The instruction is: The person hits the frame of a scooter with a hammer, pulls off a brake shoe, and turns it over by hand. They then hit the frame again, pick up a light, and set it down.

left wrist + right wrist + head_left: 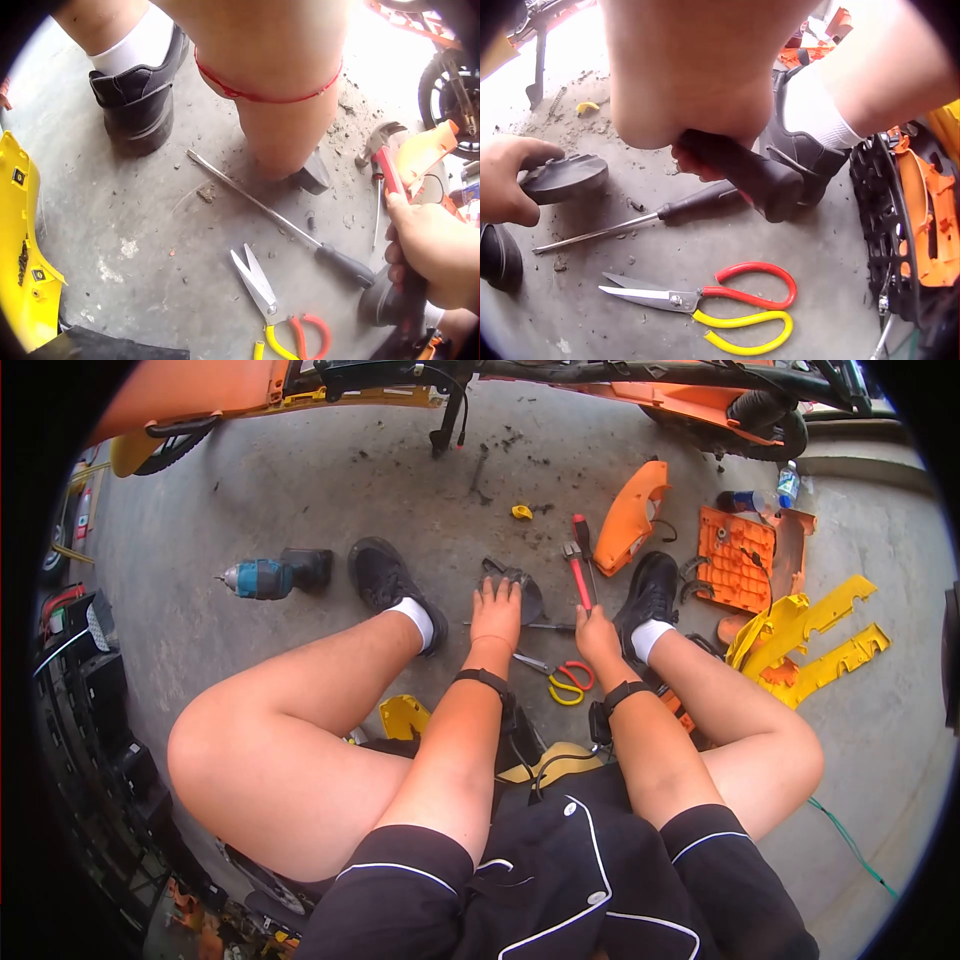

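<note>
My left hand (497,615) holds a dark, roughly disc-shaped part (574,180) down at the floor, with the thumb on its near side and the fingers over its top. My right hand (598,637) grips a claw hammer (580,578) by its black handle, and its metal head points away from me. Between my hands and my body lies a screwdriver (277,217) with a black handle. Closer still are open-bladed scissors (679,300) with one red and one yellow handle. Another screwdriver (580,528) with a red and black handle lies beside the hammer head.
A blue cordless drill (262,578) lies left of my left shoe (385,575). Orange panels (632,515) and yellow panels (810,635) lie to the right, with bottles (788,482) behind. An orange motorbike (200,400) stands across the far side.
</note>
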`<state>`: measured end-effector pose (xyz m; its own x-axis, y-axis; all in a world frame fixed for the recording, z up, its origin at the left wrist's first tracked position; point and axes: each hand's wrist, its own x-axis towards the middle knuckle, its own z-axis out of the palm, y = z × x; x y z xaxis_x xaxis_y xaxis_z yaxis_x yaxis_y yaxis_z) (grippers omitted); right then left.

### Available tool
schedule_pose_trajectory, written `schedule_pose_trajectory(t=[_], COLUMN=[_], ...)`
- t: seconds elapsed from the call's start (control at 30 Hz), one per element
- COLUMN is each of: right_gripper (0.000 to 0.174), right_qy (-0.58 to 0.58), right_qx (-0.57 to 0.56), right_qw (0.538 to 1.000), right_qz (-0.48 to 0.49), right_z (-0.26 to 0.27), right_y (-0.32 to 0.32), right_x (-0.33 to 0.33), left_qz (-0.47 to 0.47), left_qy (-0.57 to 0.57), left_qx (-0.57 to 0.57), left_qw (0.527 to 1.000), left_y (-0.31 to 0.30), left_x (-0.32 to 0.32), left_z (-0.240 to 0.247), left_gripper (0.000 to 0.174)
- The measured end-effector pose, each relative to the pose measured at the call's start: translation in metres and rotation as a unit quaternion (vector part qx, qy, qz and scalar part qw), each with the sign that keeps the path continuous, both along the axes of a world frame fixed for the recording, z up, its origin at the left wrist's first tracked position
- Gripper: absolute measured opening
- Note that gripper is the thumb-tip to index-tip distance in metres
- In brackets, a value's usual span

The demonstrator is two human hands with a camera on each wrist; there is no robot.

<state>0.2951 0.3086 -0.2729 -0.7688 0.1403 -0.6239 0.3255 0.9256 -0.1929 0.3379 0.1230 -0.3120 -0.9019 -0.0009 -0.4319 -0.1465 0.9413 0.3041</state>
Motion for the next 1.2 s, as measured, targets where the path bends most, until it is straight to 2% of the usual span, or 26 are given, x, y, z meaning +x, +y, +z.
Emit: schedule_pose_trajectory(t=[0.17,0.23,0.27,0.37,0.43,0.47,0.53,0.57,0.63,0.67,0.7,0.73,0.77,0.8,0.83,0.87,0.93,0.97,1.0,1.07,1.1,1.13,1.2], right_gripper=[0.050,0.049,0.049,0.045,0.035,0.035,0.032,0.030,0.028,0.026,0.027,0.027,0.027,0.027,0.027,0.026,0.023,0.023,0.023,0.024,0.024,0.024,0.026], right_qy=[0.041,-0.102,-0.096,-0.140,-0.160,-0.149,-0.140,-0.136,-0.137,-0.142,-0.138,-0.134,-0.128,-0.122,-0.124,-0.139,-0.161,-0.159,-0.156,-0.158,-0.155,-0.148,-0.138], right_qx=[-0.026,-0.133,-0.137,-0.189,-0.225,-0.228,-0.300,-0.325,-0.370,-0.389,-0.409,-0.428,-0.433,-0.438,-0.443,-0.453,-0.476,-0.473,-0.468,-0.467,-0.475,-0.484,-0.471], right_qw=[0.998,0.975,0.975,0.956,0.947,0.948,0.928,0.919,0.899,0.888,0.877,0.866,0.863,0.858,0.858,0.842,0.807,0.807,0.808,0.811,0.815,0.819,0.842], right_qz=[0.033,-0.147,-0.149,-0.176,-0.164,-0.164,-0.173,-0.179,-0.192,-0.200,-0.211,-0.220,-0.228,-0.237,-0.230,-0.258,-0.311,-0.316,-0.322,-0.314,-0.294,-0.271,-0.225], right_z=[0.005,0.039,0.041,0.053,0.100,0.126,0.184,0.212,0.267,0.292,0.315,0.336,0.355,0.366,0.367,0.366,0.355,0.343,0.335,0.331,0.331,0.332,0.337], right_y=[0.000,-0.012,-0.011,-0.003,-0.005,-0.003,0.002,0.008,0.024,0.032,0.040,0.046,0.051,0.056,0.064,0.071,0.078,0.077,0.073,0.067,0.065,0.063,0.058], right_x=[-0.027,-0.046,-0.051,-0.062,-0.075,-0.081,-0.084,-0.083,-0.077,-0.071,-0.063,-0.056,-0.050,-0.045,-0.043,-0.044,-0.046,-0.047,-0.049,-0.054,-0.058,-0.064,-0.069], left_qz=[-0.035,-0.036,-0.039,-0.009,0.092,0.088,0.305,0.304,0.379,0.383,0.437,0.488,0.493,0.540,0.584,0.589,0.654,0.662,0.666,0.699,0.729,0.727,0.754], left_qy=[0.009,-0.004,0.002,0.005,0.019,0.030,-0.001,0.009,0.039,0.050,0.014,-0.022,-0.013,-0.022,-0.031,-0.023,0.011,-0.021,-0.012,-0.004,0.005,0.008,0.024], left_qx=[-0.004,0.019,0.016,0.067,0.123,0.123,0.197,0.199,0.203,0.203,0.230,0.257,0.256,0.277,0.295,0.291,0.284,0.312,0.306,0.325,0.334,0.337,0.374], left_qw=[0.999,0.999,0.999,0.998,0.988,0.988,0.932,0.932,0.902,0.900,0.870,0.834,0.831,0.795,0.756,0.753,0.701,0.681,0.680,0.638,0.598,0.598,0.539], left_y=[-0.004,-0.006,-0.007,-0.011,-0.011,-0.012,-0.018,-0.023,-0.037,-0.041,-0.044,-0.047,-0.049,-0.050,-0.050,-0.050,-0.059,-0.069,-0.076,-0.082,-0.084,-0.091,-0.110], left_x=[-0.006,-0.012,-0.015,-0.023,-0.033,-0.041,-0.052,-0.052,-0.046,-0.043,-0.038,-0.035,-0.032,-0.029,-0.027,-0.025,-0.026,-0.028,-0.033,-0.042,-0.051,-0.059,-0.077], left_z=[0.012,0.018,0.022,0.035,0.030,0.037,0.054,0.047,0.003,-0.010,-0.020,-0.023,-0.013,0.003,0.013,0.016,0.010,0.002,0.008,0.016,0.025,0.017,0.006], left_gripper=[0.063,0.066,0.066,0.060,0.049,0.049,0.044,0.044,0.046,0.046,0.047,0.047,0.047,0.048,0.049,0.049,0.051,0.058,0.058,0.057,0.050,0.050,0.041])
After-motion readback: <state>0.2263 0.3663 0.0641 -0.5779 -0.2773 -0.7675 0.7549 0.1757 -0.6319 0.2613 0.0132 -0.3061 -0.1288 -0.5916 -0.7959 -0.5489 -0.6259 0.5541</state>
